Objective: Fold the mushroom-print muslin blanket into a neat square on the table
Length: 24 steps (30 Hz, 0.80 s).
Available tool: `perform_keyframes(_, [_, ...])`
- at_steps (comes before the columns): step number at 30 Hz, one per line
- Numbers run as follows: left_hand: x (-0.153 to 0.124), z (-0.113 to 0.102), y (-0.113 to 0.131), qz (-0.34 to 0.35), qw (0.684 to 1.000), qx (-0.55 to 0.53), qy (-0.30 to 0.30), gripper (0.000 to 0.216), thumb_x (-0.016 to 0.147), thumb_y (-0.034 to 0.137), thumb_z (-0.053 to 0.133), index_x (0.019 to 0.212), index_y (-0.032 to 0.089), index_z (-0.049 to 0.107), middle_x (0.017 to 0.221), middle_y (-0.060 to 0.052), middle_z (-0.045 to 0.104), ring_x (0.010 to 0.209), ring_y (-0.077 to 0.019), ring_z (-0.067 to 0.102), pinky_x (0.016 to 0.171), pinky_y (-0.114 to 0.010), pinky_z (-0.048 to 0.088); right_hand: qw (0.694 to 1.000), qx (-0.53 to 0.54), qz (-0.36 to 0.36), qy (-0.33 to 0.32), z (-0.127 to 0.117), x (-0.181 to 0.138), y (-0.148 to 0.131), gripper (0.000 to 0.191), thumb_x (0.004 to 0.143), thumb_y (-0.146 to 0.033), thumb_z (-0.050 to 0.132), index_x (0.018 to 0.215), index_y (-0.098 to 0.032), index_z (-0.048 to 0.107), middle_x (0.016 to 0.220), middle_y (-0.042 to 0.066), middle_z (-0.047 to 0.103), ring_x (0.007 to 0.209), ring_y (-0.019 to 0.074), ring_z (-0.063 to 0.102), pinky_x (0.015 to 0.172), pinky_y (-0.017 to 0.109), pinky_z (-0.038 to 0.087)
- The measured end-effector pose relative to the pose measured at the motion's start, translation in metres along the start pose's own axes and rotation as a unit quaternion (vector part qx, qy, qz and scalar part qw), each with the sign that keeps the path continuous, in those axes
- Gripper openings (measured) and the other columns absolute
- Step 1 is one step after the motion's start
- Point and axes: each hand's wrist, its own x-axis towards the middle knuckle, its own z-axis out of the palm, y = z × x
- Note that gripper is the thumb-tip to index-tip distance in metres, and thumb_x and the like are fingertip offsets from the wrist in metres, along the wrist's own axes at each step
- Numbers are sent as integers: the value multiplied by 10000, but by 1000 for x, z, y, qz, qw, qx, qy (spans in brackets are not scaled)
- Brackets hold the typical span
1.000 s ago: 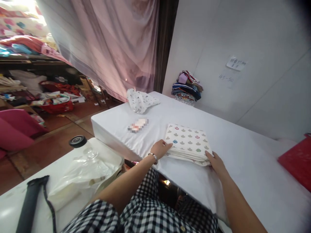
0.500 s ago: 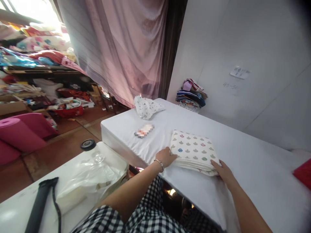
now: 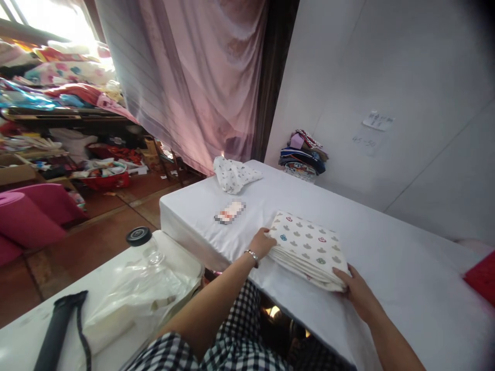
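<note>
A folded stack of white cloth (image 3: 305, 249) printed with small grey, red, blue and green shapes lies on the white-covered table (image 3: 386, 268). My left hand (image 3: 262, 243) grips the stack's left edge, its fingers tucked under the layers. At the stack's near right corner my right hand (image 3: 355, 289) holds on with its fingers curled against the side. The left side of the stack sits slightly raised off the table.
A small blurred card (image 3: 230, 212) and a crumpled patterned cloth (image 3: 234, 173) lie farther back on the table. Folded fabrics (image 3: 304, 153) are piled by the wall. A red item (image 3: 481, 277) sits at right. A clear bottle (image 3: 145, 247), plastic bag and black strap rest on the near-left surface.
Both hands have turned and lifted the stack a little; its left edge is raised and it now lies at more of an angle. The camera view shifted slightly.
</note>
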Motion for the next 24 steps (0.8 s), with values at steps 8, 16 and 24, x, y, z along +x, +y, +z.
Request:
perform_keyframes(8, [-14,-16,-5,106,988,101,53,509,704,225,522,1203,162,443,1219,-119,497,1047,-236,520,855,-336,418,939,-307,-114,104,-9,-1,10,816,644,-493,617,1348,-208,317,1099,114,582,937,278,583,770,399,477])
perform_keyframes(16, [33,26,72,339,905,255,41,545,840,461,360,1295,162,376,1437,-97,255,1327,-233,180,1080,-423,160,788,-459,-390,128,57,38,-47,587,840,-453,343,1304,-96,379,1422,142,257,1320,238,191,1046,398,247])
perform_keyframes(24, [80,42,25,225,923,311,-10,748,784,641,226,1404,224,192,1486,-4,82,1351,-272,-2,1073,-503,48,769,-592,-206,126,55,95,-27,651,843,-539,254,1354,-139,299,1442,102,223,1328,247,133,1018,534,176])
